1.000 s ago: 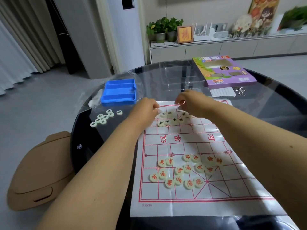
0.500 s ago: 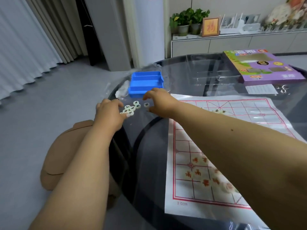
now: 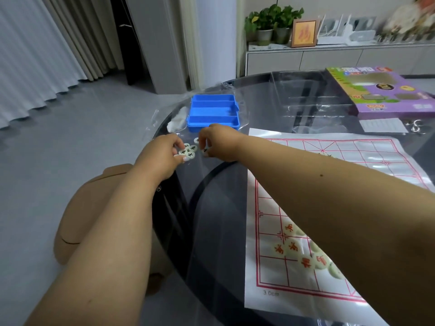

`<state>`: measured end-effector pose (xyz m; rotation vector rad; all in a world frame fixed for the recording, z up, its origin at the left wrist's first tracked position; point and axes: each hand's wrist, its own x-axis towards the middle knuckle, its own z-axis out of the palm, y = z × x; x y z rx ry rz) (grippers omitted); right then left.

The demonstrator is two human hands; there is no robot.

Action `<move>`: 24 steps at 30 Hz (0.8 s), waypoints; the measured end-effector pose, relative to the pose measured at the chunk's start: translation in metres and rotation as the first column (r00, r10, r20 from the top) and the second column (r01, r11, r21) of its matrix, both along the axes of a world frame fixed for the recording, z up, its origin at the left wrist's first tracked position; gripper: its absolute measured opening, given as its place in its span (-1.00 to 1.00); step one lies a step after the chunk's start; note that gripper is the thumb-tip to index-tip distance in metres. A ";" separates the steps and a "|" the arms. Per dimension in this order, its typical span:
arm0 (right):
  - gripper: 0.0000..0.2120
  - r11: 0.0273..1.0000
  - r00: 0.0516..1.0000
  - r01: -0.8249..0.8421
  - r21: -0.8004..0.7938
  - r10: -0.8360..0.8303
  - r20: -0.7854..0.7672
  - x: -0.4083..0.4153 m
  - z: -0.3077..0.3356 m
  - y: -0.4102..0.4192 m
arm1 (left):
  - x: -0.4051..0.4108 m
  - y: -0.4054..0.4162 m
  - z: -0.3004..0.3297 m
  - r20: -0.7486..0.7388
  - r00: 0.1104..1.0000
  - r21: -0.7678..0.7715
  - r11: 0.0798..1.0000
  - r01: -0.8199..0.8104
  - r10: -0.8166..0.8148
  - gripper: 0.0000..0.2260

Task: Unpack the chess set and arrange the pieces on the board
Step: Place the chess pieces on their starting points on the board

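Where curtains (image 3: pixel 35 55) hang, glass table (image 3: pixel 223 196).

Grey floor (image 3: pixel 70 137); pale pleated curtains (image 3: pixel 35 55) at left; low grey sideboard (image 3: pixel 329 60) bearing potted plants (image 3: pixel 270 20).

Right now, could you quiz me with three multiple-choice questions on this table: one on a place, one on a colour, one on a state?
1. Where do the black-lettered pieces lie?
A on the board
B on bare glass beside the board
C in the tray

2. What colour is the tray?
A blue
B red
C green

3. What is the right hand doing?
A resting flat
B pinching a piece
C lifting the box

Answers: 1 B, they sit left of the board. 2 A, its walls are bright blue. 3 B, its fingertips close on a disc.
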<state>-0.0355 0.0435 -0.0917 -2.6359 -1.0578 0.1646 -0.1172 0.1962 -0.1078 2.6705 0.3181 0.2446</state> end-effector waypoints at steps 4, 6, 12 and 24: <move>-0.75 0.999 1.000 -0.003 -0.042 0.004 0.012 -0.007 0.002 -0.005 | 0.001 -0.003 0.002 -0.011 1.000 -0.011 1.000 -0.016 0.016 -0.84; -0.73 0.998 1.000 0.003 -0.069 -0.002 0.016 -0.010 0.004 -0.006 | 0.001 -0.005 0.004 -0.045 0.999 -0.010 1.000 -0.019 0.019 -0.85; -0.71 0.992 0.998 -0.014 -0.125 0.021 0.058 -0.019 0.002 -0.005 | -0.001 -0.011 0.011 -0.143 0.990 0.077 0.997 -0.007 0.018 -0.84; -0.77 0.999 0.996 0.034 -0.017 -0.033 0.083 -0.026 0.011 -0.039 | -0.009 -0.053 0.031 -0.012 1.000 0.037 0.999 0.020 -0.019 -0.83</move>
